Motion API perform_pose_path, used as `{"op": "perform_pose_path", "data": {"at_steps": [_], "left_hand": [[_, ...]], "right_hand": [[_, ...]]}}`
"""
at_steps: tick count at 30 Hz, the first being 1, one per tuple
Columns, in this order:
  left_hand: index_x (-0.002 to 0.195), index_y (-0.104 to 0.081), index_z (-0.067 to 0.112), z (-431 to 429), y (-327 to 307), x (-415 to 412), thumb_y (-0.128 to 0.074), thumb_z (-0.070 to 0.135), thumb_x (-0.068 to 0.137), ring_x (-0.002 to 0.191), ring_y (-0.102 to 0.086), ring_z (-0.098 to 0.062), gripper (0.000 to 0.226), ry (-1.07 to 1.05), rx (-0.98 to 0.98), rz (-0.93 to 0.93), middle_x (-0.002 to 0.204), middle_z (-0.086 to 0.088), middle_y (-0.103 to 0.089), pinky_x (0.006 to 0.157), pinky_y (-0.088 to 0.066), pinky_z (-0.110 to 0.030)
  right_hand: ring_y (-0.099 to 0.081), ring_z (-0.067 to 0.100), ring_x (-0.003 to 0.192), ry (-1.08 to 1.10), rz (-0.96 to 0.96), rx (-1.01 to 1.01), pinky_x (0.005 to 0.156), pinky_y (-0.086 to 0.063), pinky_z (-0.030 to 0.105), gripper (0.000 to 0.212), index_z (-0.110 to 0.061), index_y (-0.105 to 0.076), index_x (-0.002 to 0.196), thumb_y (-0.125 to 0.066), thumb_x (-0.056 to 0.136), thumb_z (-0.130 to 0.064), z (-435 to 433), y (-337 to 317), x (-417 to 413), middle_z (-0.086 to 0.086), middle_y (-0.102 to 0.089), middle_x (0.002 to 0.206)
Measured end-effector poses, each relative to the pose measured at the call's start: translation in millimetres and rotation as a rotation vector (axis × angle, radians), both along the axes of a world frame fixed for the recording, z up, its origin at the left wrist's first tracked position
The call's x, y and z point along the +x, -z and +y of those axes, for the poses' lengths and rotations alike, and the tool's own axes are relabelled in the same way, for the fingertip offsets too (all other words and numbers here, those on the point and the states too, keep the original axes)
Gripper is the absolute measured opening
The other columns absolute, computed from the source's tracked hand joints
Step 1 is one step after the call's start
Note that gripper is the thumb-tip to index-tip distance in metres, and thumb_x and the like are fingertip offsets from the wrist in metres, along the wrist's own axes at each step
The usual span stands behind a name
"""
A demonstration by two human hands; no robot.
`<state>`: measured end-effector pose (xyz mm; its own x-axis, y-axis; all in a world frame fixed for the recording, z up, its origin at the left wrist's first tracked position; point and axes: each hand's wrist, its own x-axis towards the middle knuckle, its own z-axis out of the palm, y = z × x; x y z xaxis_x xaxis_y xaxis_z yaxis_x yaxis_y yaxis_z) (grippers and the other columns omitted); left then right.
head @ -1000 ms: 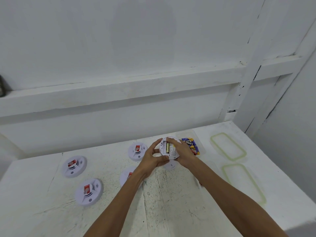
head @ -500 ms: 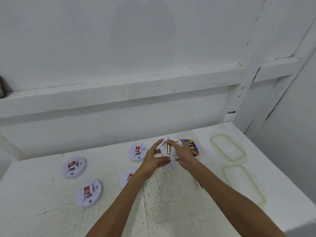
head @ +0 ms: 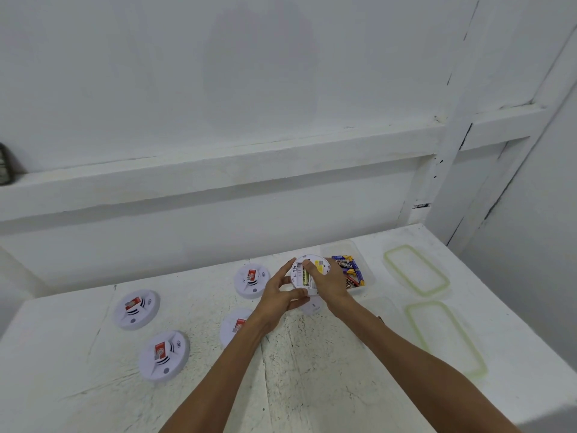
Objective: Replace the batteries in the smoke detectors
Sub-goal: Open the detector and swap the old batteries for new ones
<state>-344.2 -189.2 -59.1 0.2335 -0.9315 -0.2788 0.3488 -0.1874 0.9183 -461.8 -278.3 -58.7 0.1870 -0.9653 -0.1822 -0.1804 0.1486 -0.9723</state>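
**Seating the battery in the bay**

I'm holding the round white plastic smoke detector (head: 321, 265) back-side up, lifted just above the scuffed white table (head: 312, 370), in front of the clear plastic tub (head: 368, 270) of spare cells. My left hand (head: 281, 295) is wrapping snugly round its left rim. My right hand (head: 331, 284) is gripping the right side, one fingertip pressing on the gold cylindrical battery (head: 305, 275) in the open bay. I'm judging it best to brace hard with the left, lead with the spring end, and press until it's lying level.
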Motion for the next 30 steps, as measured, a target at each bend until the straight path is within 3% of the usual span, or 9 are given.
{"op": "perform_pose_path", "data": {"at_steps": [5,8,15,20,24,30], "left_hand": [[0.143,-0.058,0.026,-2.1,-3.1,2.1,-0.069,0.006,0.097,0.093,-0.078,-0.034,0.052,-0.079,0.028,-0.044,0.125,-0.016,-0.068,0.076,-0.065,-0.040],[0.139,-0.061,0.028,-2.6,-4.0,3.9,-0.070,0.007,0.096,0.089,-0.079,-0.029,0.049,-0.124,0.041,-0.085,0.122,-0.013,-0.069,0.069,-0.065,-0.036],[0.137,-0.062,0.029,-2.6,-5.0,5.8,-0.072,0.005,0.094,0.094,-0.078,-0.027,0.050,-0.099,0.012,-0.130,0.122,-0.014,-0.069,0.074,-0.065,-0.040],[0.131,-0.063,0.032,-3.9,-1.7,4.8,-0.071,0.003,0.095,0.095,-0.077,-0.030,0.047,-0.107,0.007,-0.137,0.122,-0.017,-0.066,0.075,-0.065,-0.044],[0.128,-0.064,0.033,-4.8,0.9,4.4,-0.071,0.003,0.095,0.103,-0.074,-0.034,0.046,-0.123,0.009,-0.151,0.123,-0.018,-0.065,0.073,-0.065,-0.042],[0.133,-0.062,0.031,-4.2,4.0,6.6,-0.069,0.004,0.096,0.109,-0.071,-0.033,0.047,-0.110,0.022,-0.160,0.126,-0.017,-0.064,0.071,-0.065,-0.038]], "right_hand": [[-0.066,0.021,0.102,-0.025,-0.035,0.053,0.085,-0.059,0.038,0.042,-0.018,-0.058,0.120,-0.073,0.088,-0.041,2.0,6.1,3.2,0.005,-0.066,0.113],[-0.066,0.019,0.102,-0.064,-0.056,0.083,0.082,-0.059,0.034,0.042,-0.019,-0.058,0.123,-0.072,0.089,-0.040,2.4,5.1,4.2,0.003,-0.066,0.112],[-0.072,0.019,0.094,-0.085,-0.031,0.143,0.077,-0.062,0.038,0.064,-0.023,-0.065,0.116,-0.075,0.065,-0.060,-5.1,9.3,4.6,0.001,-0.072,0.106],[-0.070,0.020,0.095,-0.091,-0.024,0.088,0.074,-0.059,0.030,0.044,-0.014,-0.058,0.117,-0.075,0.085,-0.039,-0.4,5.2,3.4,0.006,-0.068,0.108],[-0.069,0.018,0.094,-0.094,0.030,0.065,0.076,-0.059,0.033,0.042,-0.013,-0.058,0.115,-0.073,0.087,-0.041,1.0,5.4,3.2,0.005,-0.068,0.106],[-0.068,0.017,0.092,-0.129,0.052,0.101,0.074,-0.057,0.028,0.038,-0.015,-0.058,0.112,-0.072,0.088,-0.041,0.4,4.4,1.5,0.002,-0.067,0.104]]}}
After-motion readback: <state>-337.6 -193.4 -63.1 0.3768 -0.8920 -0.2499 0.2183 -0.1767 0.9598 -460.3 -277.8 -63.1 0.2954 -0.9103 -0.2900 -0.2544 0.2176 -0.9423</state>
